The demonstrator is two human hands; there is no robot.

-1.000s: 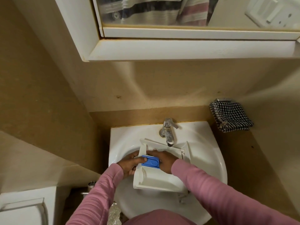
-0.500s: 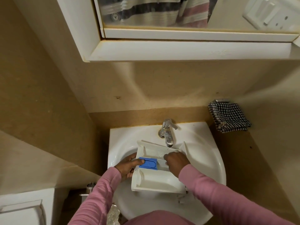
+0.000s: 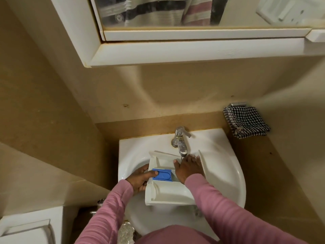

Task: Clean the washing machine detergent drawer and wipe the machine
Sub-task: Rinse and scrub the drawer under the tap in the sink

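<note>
A white detergent drawer [image 3: 171, 194] lies across the white sink [image 3: 233, 176] under the chrome tap [image 3: 181, 141]. A blue insert [image 3: 162, 174] sits in the drawer's middle compartment. My left hand [image 3: 139, 180] grips the drawer's left wall, thumb resting on the blue insert. Inside the drawer's far right compartment, just below the tap's spout, my right hand [image 3: 188, 167] lies flat with straight fingers. Whether water runs from the tap is unclear.
A black-and-white checked cloth [image 3: 246, 124] hangs from a holder on the wall right of the sink. A white mirror cabinet [image 3: 175, 50] juts out overhead. A white toilet cistern [image 3: 28, 228] stands at the lower left. Beige walls close in on both sides.
My right hand left the blue insert and moved up and right into the far compartment under the spout. My left hand kept its grip on the drawer's left side.
</note>
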